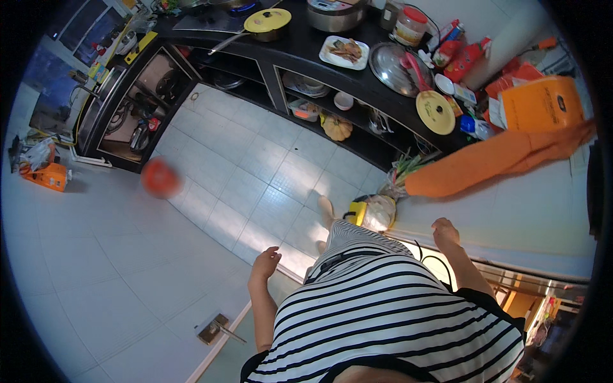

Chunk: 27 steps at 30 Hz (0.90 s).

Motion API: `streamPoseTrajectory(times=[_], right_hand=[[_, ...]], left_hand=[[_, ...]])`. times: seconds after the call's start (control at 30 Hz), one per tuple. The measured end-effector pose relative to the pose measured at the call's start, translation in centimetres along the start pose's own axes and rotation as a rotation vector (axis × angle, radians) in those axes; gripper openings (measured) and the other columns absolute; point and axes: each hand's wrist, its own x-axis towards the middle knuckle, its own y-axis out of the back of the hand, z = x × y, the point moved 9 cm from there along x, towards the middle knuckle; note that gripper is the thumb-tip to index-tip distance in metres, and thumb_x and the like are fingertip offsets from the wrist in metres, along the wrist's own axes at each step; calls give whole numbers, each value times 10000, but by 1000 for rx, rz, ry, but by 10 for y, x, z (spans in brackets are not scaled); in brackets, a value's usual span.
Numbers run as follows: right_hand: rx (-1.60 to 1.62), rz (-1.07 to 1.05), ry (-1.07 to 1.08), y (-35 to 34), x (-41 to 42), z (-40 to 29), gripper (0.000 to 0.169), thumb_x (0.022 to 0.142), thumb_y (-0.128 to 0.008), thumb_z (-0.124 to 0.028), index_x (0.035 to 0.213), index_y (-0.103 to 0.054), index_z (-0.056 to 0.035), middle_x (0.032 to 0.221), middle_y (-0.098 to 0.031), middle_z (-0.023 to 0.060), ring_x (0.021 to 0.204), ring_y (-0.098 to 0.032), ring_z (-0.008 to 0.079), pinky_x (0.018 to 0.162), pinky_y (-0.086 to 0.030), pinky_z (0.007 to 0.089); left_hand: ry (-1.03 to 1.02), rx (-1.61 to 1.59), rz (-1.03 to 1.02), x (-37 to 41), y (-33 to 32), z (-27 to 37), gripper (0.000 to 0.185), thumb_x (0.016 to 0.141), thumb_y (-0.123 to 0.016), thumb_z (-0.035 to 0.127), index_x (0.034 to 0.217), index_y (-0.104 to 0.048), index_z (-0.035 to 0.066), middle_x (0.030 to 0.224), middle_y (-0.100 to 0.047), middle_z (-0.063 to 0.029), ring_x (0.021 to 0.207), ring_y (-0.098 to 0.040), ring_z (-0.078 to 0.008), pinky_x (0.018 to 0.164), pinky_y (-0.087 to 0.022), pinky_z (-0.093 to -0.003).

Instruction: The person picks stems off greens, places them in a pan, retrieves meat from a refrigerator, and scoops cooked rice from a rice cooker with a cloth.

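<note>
My left hand [267, 262] hangs beside my striped dress, near the white tiled wall and a metal door latch [213, 329], with nothing seen in it. On the other side, my right hand [446, 231] is raised a little with its fingers loosely curled, close to the wall under an orange cloth [479, 165]. No object shows in that hand. By my feet stands a yellow container with a plastic bag [380, 213] in it. Leafy green stalks [404, 167] lean beside it.
A black counter [306, 52] carries a yellow-lidded pan [267, 21], a rice cooker [335, 14], a white plate of food [344, 52] and a steel lid [395, 69]. Shelves below hold a pumpkin [336, 127] and a bowl [343, 100]. A blurred red spot [161, 178] overlies the left side.
</note>
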Motion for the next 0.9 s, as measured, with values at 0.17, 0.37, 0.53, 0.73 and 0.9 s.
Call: streamPoseTrajectory(times=[0.17, 0.37, 0.53, 0.73, 0.9], right_hand=[[65, -52, 40, -27, 108, -72, 152, 878, -558, -104, 949, -692, -120, 1103, -636, 77, 1063, -601, 292, 879, -517, 422], [360, 34, 306, -2, 297, -245, 177, 880, -562, -100, 1009, -672, -52, 1029, -647, 152, 946, -627, 366, 814, -508, 408], [912, -153, 501, -3, 461, -440, 164, 937, -592, -180, 971, -645, -29, 749, -624, 54, 707, -606, 136, 630, -488, 298], [1684, -694, 48, 14, 573, -666, 656, 932, -654, -430, 1342, -424, 28, 1285, -536, 192, 1142, -571, 287, 934, -504, 405], [2073, -672, -293, 14, 649, -765, 957, 819, -738, -543, 1454, -278, 7, 1470, -357, 238, 1361, -379, 395, 1121, -326, 548]], left_hand=[[77, -35, 128, 44, 77, -16, 409, 931, -615, 272, 1306, -598, 109, 1135, -695, -166, 1061, -660, -308, 899, -516, -386], [190, -44, 226, 85, 145, -42, 406, 918, -629, 290, 1284, -619, 114, 1082, -704, -172, 1014, -672, -318, 880, -519, -383], [236, -173, 182, 135, 171, -54, 389, 898, -666, 260, 1260, -643, 117, 1069, -716, -161, 1014, -674, -270, 871, -509, -353], [205, -449, 250, 191, 221, -39, 398, 917, -649, 235, 1290, -616, 100, 1098, -714, -143, 1011, -667, -227, 874, -506, -336], [255, -351, 226, 246, 279, -85, 419, 910, -635, 250, 1295, -610, 87, 1111, -701, -188, 1047, -669, -277, 895, -507, -348]])
